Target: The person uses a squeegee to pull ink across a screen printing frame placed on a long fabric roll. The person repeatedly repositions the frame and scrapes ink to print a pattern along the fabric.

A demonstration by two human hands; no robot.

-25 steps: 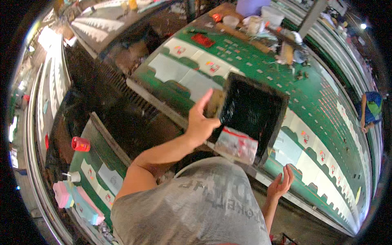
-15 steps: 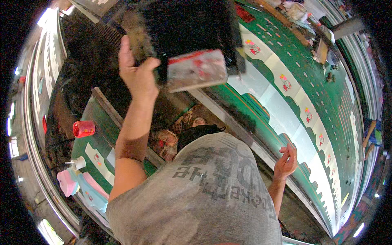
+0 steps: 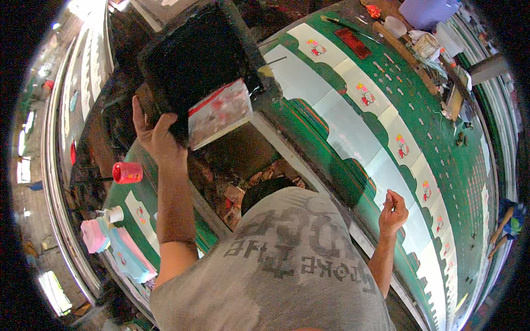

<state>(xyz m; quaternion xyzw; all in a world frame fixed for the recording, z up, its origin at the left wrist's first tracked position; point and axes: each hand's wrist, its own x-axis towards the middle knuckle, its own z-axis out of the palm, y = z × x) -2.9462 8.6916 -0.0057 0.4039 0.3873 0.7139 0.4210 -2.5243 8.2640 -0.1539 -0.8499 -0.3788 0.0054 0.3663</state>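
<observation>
My left hand [image 3: 161, 135] grips the near left edge of a black, box-like screen printing frame [image 3: 249, 47], with the index finger stretched along its side and the thumb over the edge. A pale block smeared with red [image 3: 221, 113] sits at the frame's near edge. The frame is tilted, in the air by the far end of the green table [image 3: 370, 71]. Over that table's near edge, my right hand [image 3: 393, 212] hovers with fingers loosely curled and nothing visible in them. Close to it runs a row of pale scalloped pieces [image 3: 353, 132].
A second row of cream pieces [image 3: 406, 144] carries small printed figures. To my left, a red jar [image 3: 127, 172], a white cup [image 3: 114, 214] and pink and blue cloth pieces [image 3: 124, 248] lie on another green table. Tubs and a purple bucket [image 3: 428, 12] stand far right, beyond a wooden strip.
The frame has swung left and toward me with my left hand, uncovering more of the table's far end. My right hand has shifted slightly and its fingers have curled more.
</observation>
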